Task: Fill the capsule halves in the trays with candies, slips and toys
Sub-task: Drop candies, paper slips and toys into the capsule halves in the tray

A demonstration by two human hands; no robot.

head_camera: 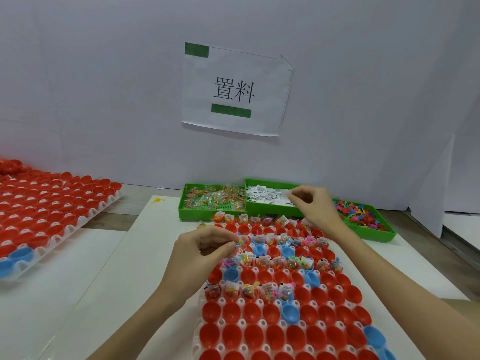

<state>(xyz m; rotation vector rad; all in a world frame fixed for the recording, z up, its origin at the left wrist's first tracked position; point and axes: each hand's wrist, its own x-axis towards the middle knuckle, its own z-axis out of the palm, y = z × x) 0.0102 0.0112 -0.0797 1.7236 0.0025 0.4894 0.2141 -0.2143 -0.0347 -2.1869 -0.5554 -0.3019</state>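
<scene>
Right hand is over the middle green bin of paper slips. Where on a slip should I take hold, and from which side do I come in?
Come from above: the green bin is open on top and walled all round. The paper slips lie flat and overlapping in a loose heap, so probably pinch a raised free edge of a top one between thumb and fingertip, rather than press on its face. The right hand hovers there, fingers curled; whether it holds one, I cannot tell.

Bare white bench point(78, 294) lies open between my capsule tray point(285, 320) and the second tray point(52, 224) on my left. Ahead, three green bins point(270, 207) sit side by side against the wall point(104, 100), closing that side.
</scene>
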